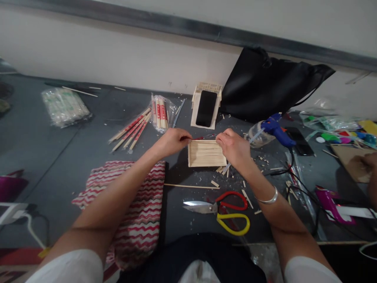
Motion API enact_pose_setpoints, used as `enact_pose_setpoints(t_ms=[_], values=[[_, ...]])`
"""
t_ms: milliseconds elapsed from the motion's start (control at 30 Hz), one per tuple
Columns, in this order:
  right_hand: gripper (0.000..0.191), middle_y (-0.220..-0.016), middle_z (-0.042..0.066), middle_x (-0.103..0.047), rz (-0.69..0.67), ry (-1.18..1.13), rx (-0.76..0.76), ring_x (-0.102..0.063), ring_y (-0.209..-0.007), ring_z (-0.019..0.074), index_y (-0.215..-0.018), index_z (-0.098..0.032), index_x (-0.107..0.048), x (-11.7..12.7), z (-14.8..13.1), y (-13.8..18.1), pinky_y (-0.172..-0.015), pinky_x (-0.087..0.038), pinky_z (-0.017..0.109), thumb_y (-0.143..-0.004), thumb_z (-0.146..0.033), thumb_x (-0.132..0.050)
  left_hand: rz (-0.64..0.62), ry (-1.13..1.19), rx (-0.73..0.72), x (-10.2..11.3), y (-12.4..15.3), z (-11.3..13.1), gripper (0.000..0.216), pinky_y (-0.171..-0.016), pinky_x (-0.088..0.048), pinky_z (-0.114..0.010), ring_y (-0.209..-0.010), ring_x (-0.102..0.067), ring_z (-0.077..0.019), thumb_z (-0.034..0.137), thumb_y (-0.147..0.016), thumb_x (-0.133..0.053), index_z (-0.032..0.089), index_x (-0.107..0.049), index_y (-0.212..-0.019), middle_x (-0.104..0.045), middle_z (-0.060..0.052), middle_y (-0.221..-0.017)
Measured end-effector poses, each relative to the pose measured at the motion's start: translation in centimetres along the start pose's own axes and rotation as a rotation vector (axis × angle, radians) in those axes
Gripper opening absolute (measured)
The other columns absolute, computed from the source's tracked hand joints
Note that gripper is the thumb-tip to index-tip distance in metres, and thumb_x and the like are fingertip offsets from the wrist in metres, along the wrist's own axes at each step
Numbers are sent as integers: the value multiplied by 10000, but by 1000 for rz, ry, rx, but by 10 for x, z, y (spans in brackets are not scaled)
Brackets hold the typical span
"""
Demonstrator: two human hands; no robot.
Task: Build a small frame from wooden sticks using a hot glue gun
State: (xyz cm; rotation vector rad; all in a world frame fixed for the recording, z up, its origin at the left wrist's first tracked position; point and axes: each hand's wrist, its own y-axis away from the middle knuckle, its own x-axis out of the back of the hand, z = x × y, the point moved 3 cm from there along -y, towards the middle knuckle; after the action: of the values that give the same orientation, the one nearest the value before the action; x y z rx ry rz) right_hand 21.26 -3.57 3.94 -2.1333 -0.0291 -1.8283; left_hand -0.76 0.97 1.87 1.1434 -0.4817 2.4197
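A small rectangular tray of thin wooden sticks, with a raised rim, is between my hands in the middle. My left hand is closed, thumb and fingers pinching its far left corner. My right hand is closed over the far right corner; its fingertips are partly hidden. Scissors with one red and one yellow handle lie nearer to me, blades slightly apart. A single thin stick rests between the scissors and the tray. Cut stick pieces are scattered around the tray.
Behind stands a phone on a stick-built holder. To the right are a blue glue gun with its cable, and a black bag. Wrapped chopsticks and a striped cloth lie left. Another person's hand shows far right.
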Motion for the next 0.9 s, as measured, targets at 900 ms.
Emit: enact_pose_setpoints(t_ms=[900], values=[[229, -902, 101, -685, 48, 182, 158, -494, -896, 263, -930, -236, -806, -2, 7, -4, -706, -326, 364, -990, -196, -590, 88, -92, 15, -2, 5, 17, 224, -641, -431, -275, -655, -613, -178, 200, -843, -528, 178, -738, -766, -728, -50, -743]])
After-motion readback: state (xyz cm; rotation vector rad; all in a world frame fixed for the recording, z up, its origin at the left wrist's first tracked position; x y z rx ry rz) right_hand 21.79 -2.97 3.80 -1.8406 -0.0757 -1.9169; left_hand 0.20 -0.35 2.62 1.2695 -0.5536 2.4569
